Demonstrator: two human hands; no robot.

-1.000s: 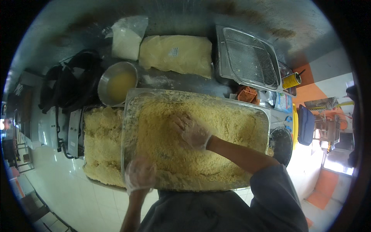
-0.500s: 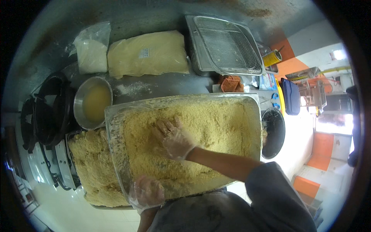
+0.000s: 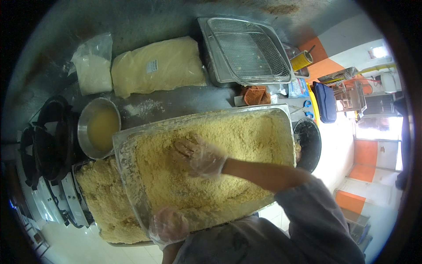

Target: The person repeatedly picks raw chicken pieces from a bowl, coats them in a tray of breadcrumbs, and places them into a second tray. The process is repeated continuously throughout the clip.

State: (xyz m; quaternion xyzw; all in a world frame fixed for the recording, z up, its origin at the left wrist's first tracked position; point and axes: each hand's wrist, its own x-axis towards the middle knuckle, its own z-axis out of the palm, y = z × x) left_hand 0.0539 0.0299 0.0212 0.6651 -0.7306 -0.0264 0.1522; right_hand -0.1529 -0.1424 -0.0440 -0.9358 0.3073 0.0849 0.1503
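A large metal tray (image 3: pixel 125 169) holds a bed of yellow crumbs (image 3: pixel 237 141). My right hand (image 3: pixel 204 159), in a clear plastic glove, rests in the crumbs left of the tray's middle, its fingers spread and the tips dusted with them. At the near left corner, my gloved left hand (image 3: pixel 169 226) closes over the tray's rim, fingers curled; their undersides are hidden. Beside the tray on the left, a second tray is heaped with coarser yellow crumbs (image 3: pixel 103 198).
A metal bowl of yellow liquid (image 3: pixel 102 132) stands left, near black burner grates (image 3: pixel 52 141). Behind lie a bag of white powder (image 3: pixel 93 75), a large beige bag (image 3: pixel 158 66) and a wire-mesh basket (image 3: pixel 250 53). An orange cloth (image 3: pixel 256 95), blue-handled scissors (image 3: pixel 308 109) and black tub (image 3: pixel 310 145) are rightward.
The whole view has turned a little, shifting the scene leftward. My right hand has moved slightly right through the crumbs. The left hand stays at the tray's corner.
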